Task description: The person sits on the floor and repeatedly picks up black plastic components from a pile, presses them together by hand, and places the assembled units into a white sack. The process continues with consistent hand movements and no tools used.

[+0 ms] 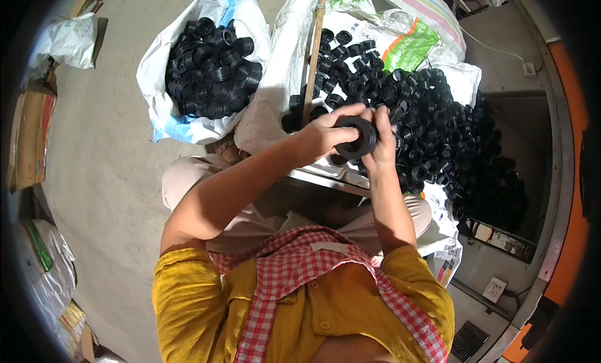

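Both my hands hold one thick black plastic ring [354,151], raised over the near edge of a pile of similar black parts [432,119]. My left hand [322,136] is closed on the ring's left side, its thumb reaching into the hole. On the right side, my right hand [382,141] closes round the same ring, with fingers pointing up and away from me. Part of the ring's far rim is hidden by the fingers. The loose parts lie spread on white sacking [400,25] beyond and to the right of my hands.
A white sack [151,81] filled with black rings stands open at the far left. A wooden stick [314,50] leans beside the pile. Cardboard [31,138] and bags [56,256] line the left side. Wall sockets [494,290] and an orange machine panel [566,112] are at right.
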`<state>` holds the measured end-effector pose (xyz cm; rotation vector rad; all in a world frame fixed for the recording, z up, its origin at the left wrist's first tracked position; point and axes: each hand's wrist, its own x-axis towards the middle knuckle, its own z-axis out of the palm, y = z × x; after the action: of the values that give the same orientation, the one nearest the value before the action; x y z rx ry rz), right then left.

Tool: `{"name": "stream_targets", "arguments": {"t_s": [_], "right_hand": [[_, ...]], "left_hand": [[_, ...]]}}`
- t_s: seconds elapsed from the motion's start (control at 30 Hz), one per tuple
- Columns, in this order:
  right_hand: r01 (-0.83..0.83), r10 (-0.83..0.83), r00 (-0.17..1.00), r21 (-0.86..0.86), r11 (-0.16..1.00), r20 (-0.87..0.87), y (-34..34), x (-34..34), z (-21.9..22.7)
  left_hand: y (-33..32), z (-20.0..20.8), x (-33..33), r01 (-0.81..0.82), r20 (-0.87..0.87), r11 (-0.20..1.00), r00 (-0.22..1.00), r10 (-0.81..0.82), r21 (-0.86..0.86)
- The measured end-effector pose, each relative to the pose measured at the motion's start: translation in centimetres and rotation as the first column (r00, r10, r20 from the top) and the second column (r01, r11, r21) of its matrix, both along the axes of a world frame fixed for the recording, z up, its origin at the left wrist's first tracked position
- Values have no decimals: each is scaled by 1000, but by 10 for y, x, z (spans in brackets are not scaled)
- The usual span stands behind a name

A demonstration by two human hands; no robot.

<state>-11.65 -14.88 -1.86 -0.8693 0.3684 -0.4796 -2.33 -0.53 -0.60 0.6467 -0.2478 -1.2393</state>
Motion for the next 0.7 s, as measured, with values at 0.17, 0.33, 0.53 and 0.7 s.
{"name": "stream_targets", "arguments": {"t_s": [0.17, 0.33, 0.53, 0.7], "right_hand": [[-8, -238, 946, -748, 664, -221, 11, 30, 2], [-248, -541, 765, -935, 253, -349, 10, 56, -32], [-706, -635, 371, -650, 281, -678, -57, 4, -109], [-857, -290, 271, -367, 362, -918, -60, -46, -182]], "left_hand": [[5, 14, 21, -327, 805, 917, 593, 12, 228], [5, 5, 24, -505, 882, 849, -458, -108, -159], [38, 36, 101, -829, 722, 556, -416, -552, -53], [38, 24, 108, -922, 692, 388, -290, -661, -16]]}}
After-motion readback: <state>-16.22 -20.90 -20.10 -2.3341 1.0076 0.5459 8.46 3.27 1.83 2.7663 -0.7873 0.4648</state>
